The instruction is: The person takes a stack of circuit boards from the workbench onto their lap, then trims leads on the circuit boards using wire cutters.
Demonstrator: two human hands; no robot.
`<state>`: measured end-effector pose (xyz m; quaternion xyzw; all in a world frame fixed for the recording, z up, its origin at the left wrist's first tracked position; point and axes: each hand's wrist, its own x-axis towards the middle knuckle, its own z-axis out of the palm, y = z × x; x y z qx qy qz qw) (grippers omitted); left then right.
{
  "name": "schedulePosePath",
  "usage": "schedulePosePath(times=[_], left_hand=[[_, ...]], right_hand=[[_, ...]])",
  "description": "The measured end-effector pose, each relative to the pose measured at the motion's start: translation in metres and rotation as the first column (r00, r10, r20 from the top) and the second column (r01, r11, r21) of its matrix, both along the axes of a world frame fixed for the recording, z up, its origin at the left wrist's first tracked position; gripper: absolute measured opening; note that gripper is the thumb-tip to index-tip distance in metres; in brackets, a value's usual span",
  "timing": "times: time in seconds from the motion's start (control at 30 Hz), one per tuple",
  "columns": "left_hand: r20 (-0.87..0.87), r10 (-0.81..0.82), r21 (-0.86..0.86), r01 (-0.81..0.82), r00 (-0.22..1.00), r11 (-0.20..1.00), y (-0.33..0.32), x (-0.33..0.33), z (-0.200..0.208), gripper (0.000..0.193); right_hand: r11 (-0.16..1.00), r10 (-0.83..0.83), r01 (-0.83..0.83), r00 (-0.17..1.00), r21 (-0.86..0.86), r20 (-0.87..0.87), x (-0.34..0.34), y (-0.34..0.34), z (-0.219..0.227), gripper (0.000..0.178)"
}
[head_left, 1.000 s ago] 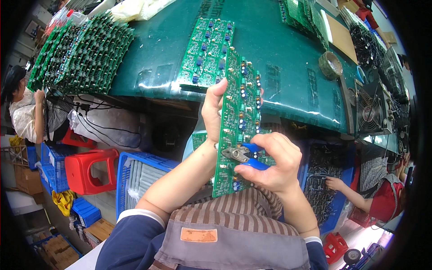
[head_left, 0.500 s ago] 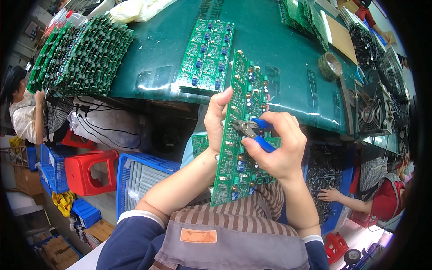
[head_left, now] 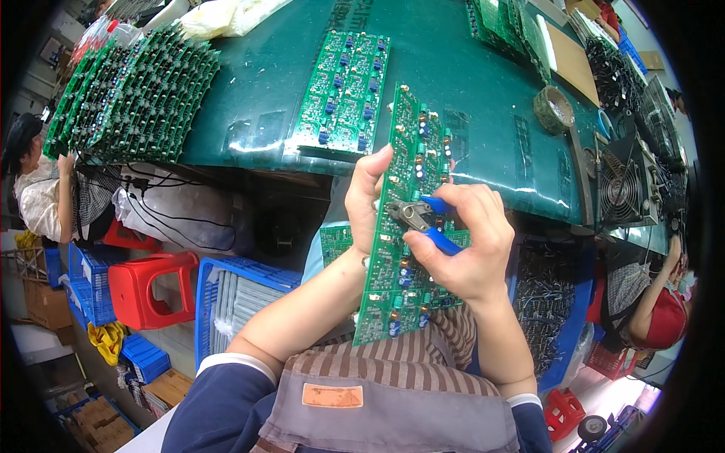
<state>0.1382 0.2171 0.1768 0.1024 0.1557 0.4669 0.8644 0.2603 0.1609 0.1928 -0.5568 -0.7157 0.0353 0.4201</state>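
Note:
Above my lap a long green circuit board (head_left: 388, 291) stands steeply tilted, with rows of capacitors and other small parts on it. My left hand (head_left: 365, 198) grips its left edge, thumb up along the board and the other fingers hidden behind it. In my right hand (head_left: 477, 245) is a pair of side cutters (head_left: 414, 215) with blue handles, thumb on one handle and fingers on the other. The metal jaws reach the parts near the board's left side; whether they close on a lead is too small to tell. Another circuit board (head_left: 336, 243) shows partly behind the held one.
On the green-topped table (head_left: 260, 83) lies a panel of boards (head_left: 343, 94), left of it a dense stack of boards (head_left: 136, 98). A tape roll (head_left: 553, 110) and a fan (head_left: 621, 181) stand right. Blue crates (head_left: 249, 264) and a red stool (head_left: 155, 291) are lower left; co-workers sit both sides.
My hands, the board and the cutters have hardly moved. At the right, the co-worker's arm has left the blue crate and is now raised toward the table.

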Motion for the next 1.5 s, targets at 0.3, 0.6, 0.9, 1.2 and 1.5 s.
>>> schedulePosePath(times=[0.3,0.6,0.9,1.2,1.5], left_hand=[[-0.022,0.002,-0.021,-0.002,1.000,1.000,0.000,-0.003,0.004,0.052],[-0.034,0.030,-0.008,-0.030,0.999,1.000,0.003,-0.003,0.006,0.053],[-0.004,0.006,0.010,-0.006,1.000,1.000,0.005,-0.001,0.001,0.054],[0.110,-0.154,0.061,0.148,0.982,0.987,0.004,-0.013,0.004,0.068],[0.131,-0.113,-0.017,0.117,0.985,0.993,-0.018,-0.011,0.003,0.055]], right_hand=[[1.000,-0.002,0.002,0.998,0.002,-0.057,-0.003,-0.001,-0.002,0.049],[1.000,0.019,-0.019,1.000,0.024,0.010,-0.003,0.001,0.003,0.049],[0.999,0.033,-0.031,0.998,0.040,-0.046,0.000,-0.003,-0.003,0.044],[0.989,-0.150,0.150,0.986,-0.001,-0.076,0.015,0.000,-0.010,0.048],[0.992,-0.106,0.105,0.994,0.072,0.015,0.013,0.009,0.007,0.049]])
